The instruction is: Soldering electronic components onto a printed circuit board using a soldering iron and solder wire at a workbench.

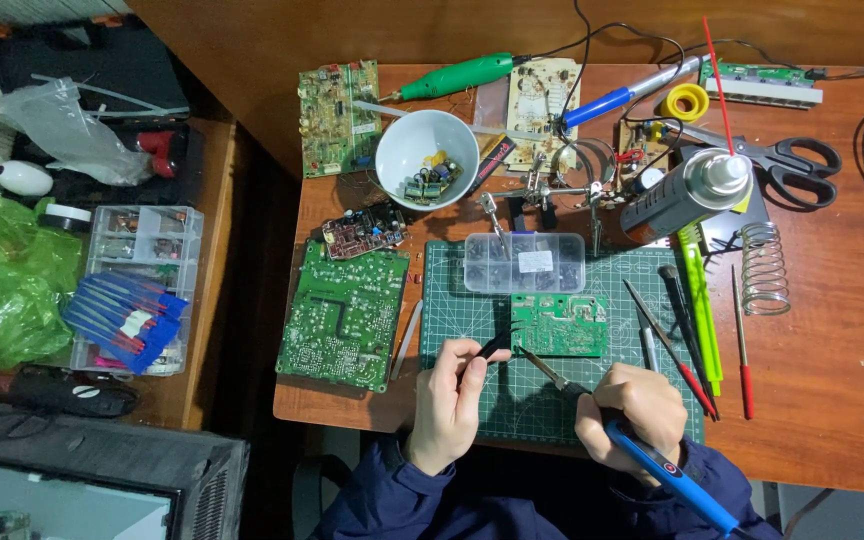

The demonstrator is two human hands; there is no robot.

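A small green circuit board [559, 325] lies on the green cutting mat [452, 300]. My left hand [449, 400] pinches black tweezers [495, 346] whose tips reach the board's lower left corner. My right hand [632, 408] grips a blue soldering iron [667, 473] like a pen; its metal tip [540, 367] points up-left toward the same corner. A clear compartment box [524, 263] of small parts sits just beyond the board.
A large green board [343, 314] lies left of the mat, a white bowl [425, 158] of components behind it. Spray can [685, 193], scissors [787, 160], coil stand [764, 267] and several hand tools [697, 320] crowd the right. An organiser box [142, 285] sits on the left shelf.
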